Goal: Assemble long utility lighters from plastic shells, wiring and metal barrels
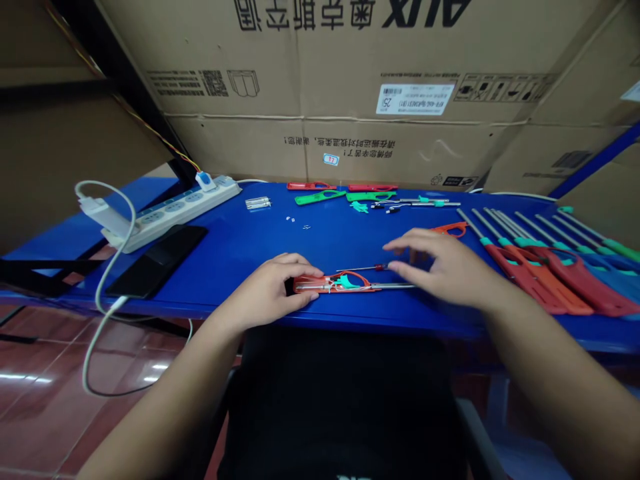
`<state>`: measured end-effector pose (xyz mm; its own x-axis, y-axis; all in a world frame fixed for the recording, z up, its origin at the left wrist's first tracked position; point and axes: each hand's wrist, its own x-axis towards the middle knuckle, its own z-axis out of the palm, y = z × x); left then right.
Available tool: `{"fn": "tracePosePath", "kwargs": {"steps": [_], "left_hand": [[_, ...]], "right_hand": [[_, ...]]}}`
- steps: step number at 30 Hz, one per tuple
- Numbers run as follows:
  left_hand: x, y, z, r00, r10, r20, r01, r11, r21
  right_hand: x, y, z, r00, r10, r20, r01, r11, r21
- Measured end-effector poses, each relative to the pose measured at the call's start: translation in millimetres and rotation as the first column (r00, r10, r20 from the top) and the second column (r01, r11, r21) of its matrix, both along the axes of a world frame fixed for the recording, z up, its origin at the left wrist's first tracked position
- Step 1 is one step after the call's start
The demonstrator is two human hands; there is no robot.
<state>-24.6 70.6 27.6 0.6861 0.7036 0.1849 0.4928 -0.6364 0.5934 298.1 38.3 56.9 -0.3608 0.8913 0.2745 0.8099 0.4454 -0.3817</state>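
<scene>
My left hand (280, 288) holds the rear end of an orange lighter shell (327, 285) near the table's front edge, fingers on top and thumb below. The shell lies open, with a teal trigger part (346, 281) and wires inside, and a metal tube (395, 286) runs out of it to the right. My right hand (425, 263) hovers over the tube's far end, its thumb and fingers apart. Just beside its fingertips lies a thin screwdriver with a dark red handle (381, 267). Behind the right hand shows an orange shell piece (453, 229).
Several long lighters (555, 267) lie at the right. Red shells (373, 188), green shells (320, 197), teal pieces (359, 207) and metal tubes (430, 202) line the back. At the left are a power strip (175, 210), a phone (157, 261) and a white cable. Cardboard stands behind.
</scene>
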Motion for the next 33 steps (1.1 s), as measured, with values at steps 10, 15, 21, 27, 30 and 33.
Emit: {"fn": "tracePosePath", "kwargs": {"steps": [10, 15, 21, 27, 30, 33], "left_hand": [[-3.2, -4.1, 1.0, 0.998, 0.032, 0.057, -0.035, 0.998, 0.053], [-3.2, -5.1, 1.9, 0.992, 0.057, 0.111, -0.062, 0.997, 0.037], [-4.4, -3.8, 0.0, 0.975, 0.123, 0.184, -0.122, 0.992, -0.017], [-4.1, -5.4, -1.1, 0.959, 0.185, 0.215, -0.179, 0.983, -0.049], [-3.5, -5.1, -1.5, 0.963, 0.180, 0.203, -0.175, 0.984, -0.040], [-3.2, -4.4, -2.2, 0.968, 0.165, 0.190, -0.162, 0.986, -0.027]], "right_hand": [[44.6, 124.6, 20.7, 0.876, -0.283, 0.391, 0.282, 0.957, 0.061], [34.6, 170.2, 10.5, 0.863, -0.289, 0.415, 0.310, 0.951, 0.017], [21.4, 204.3, 5.9, 0.874, -0.321, 0.365, 0.343, 0.939, 0.005], [15.9, 201.4, 9.3, 0.885, -0.283, 0.370, 0.300, 0.954, 0.011], [10.7, 189.6, 6.2, 0.891, -0.242, 0.384, 0.257, 0.966, 0.013], [14.6, 182.3, 6.5, 0.891, -0.210, 0.402, 0.230, 0.973, 0.000]]}}
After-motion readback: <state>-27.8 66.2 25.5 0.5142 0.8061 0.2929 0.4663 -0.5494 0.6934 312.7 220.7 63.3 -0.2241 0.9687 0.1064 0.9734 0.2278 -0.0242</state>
